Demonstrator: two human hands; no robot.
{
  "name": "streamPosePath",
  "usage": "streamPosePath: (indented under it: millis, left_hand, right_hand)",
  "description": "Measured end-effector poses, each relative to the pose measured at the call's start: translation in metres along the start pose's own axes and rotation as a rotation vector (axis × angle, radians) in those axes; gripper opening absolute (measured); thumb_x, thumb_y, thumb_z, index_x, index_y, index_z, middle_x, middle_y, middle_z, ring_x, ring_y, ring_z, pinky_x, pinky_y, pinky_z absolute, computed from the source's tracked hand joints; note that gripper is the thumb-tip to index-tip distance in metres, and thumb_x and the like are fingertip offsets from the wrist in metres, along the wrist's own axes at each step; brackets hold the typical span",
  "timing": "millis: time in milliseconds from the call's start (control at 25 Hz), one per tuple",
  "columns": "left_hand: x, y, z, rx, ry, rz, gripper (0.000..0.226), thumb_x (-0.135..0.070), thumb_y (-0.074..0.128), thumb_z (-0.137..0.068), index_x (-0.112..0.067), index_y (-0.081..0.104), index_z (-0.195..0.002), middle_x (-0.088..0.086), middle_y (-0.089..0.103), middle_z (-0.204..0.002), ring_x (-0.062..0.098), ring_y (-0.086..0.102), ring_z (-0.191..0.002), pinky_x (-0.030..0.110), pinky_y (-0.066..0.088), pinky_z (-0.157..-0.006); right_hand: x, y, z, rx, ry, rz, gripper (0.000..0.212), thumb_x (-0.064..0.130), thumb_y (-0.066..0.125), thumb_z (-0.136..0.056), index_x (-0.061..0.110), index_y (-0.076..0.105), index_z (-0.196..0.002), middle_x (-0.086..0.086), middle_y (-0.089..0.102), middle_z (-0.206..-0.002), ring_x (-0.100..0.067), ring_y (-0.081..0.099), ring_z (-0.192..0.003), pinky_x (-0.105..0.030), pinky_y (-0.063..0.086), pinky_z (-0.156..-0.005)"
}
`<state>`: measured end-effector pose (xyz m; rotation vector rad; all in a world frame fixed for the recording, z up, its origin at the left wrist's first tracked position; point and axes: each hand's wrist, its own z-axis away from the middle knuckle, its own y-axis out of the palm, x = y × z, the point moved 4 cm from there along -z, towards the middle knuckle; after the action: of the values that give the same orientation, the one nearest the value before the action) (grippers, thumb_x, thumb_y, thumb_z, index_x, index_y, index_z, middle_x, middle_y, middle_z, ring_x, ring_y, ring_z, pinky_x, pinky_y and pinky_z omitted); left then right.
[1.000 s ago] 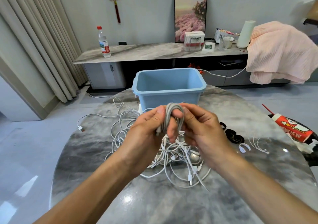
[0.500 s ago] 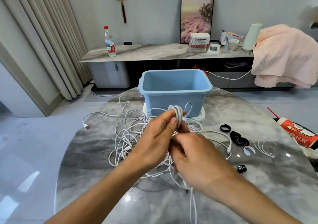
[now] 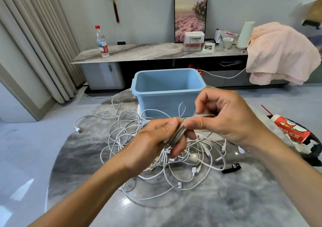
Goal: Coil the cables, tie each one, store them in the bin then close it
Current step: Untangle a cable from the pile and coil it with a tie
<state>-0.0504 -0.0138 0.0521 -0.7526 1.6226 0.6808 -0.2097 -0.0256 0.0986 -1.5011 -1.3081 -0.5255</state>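
Change: my right hand (image 3: 224,117) has lifted away rightward, drawing the cable's free end taut.
Grip: left hand (image 3: 156,139) clenches the grey coil (image 3: 177,133); right pinches its tail.
Location: coil above the worktop's (image 3: 87,157) white cable tangle (image 3: 156,157), before the open blue bin (image 3: 167,94).

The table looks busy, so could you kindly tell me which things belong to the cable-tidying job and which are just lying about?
Job:
- grey cable coil, held by left hand and right hand
- loose white cables
- blue bin
- black tie

Lying about:
- red-and-white tube
- water bottle
- pink blanket
- framed picture
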Motion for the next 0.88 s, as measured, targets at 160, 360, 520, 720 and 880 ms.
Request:
streamPosePath:
  millis: [160, 360, 520, 720, 880]
  left_hand:
    - [-0.011, 0.006, 0.001, 0.001, 0.039, 0.294, 0.036, -0.026, 0.036, -0.098, -0.003, 0.062, -0.089, 0.005, 0.046, -0.051, 0.014, 0.040, -0.048, 0.020, 0.039, -0.057]
    - [-0.009, -0.011, 0.000, -0.246, 0.082, 0.499, 0.035, -0.026, 0.035, -0.101, -0.004, 0.060, -0.090, 0.003, 0.047, -0.055, 0.014, 0.043, -0.051, 0.030, 0.036, -0.075]
    - [-0.010, -0.029, -0.002, -0.408, 0.100, 0.662, 0.030, -0.030, 0.038, -0.097, -0.007, 0.056, -0.092, 0.000, 0.053, -0.063, 0.012, 0.047, -0.057, 0.040, 0.026, -0.096]
    - [-0.002, -0.048, -0.003, -0.571, 0.136, 0.372, 0.032, -0.024, 0.034, -0.105, -0.007, 0.060, -0.098, 0.002, 0.068, -0.074, 0.016, 0.065, -0.070, 0.031, 0.047, -0.085]
    - [0.006, -0.042, 0.005, -0.431, 0.122, -0.358, 0.030, -0.021, 0.034, -0.106, -0.007, 0.060, -0.107, 0.000, 0.062, -0.074, 0.013, 0.056, -0.070, 0.028, 0.047, -0.066]
  right_hand:
    - [-0.019, 0.014, -0.002, -0.088, 0.055, -0.458, 0.037, 0.054, 0.083, -0.060, 0.023, 0.062, -0.065, -0.001, 0.041, -0.052, -0.008, 0.031, -0.045, -0.018, 0.024, -0.042]
    - [-0.038, 0.073, 0.014, -0.275, 0.331, -0.716, 0.019, 0.038, 0.060, -0.086, 0.024, 0.063, -0.074, 0.002, 0.040, -0.050, -0.005, 0.025, -0.034, -0.014, 0.019, -0.036]
    - [-0.037, 0.097, 0.029, -0.320, 0.337, -0.351, 0.023, 0.022, 0.045, -0.104, 0.023, 0.060, -0.087, 0.001, 0.048, -0.053, -0.007, 0.036, -0.041, -0.021, 0.031, -0.041]
    - [-0.003, 0.129, 0.047, 0.016, 0.208, 0.253, 0.021, 0.031, 0.039, -0.104, 0.020, 0.054, -0.094, 0.006, 0.058, -0.071, -0.018, 0.055, -0.070, -0.038, 0.041, -0.067]
    - [0.016, 0.100, 0.036, 0.112, 0.227, 0.543, 0.015, 0.030, 0.046, -0.098, 0.019, 0.052, -0.090, -0.001, 0.064, -0.083, -0.026, 0.058, -0.082, -0.038, 0.044, -0.071]
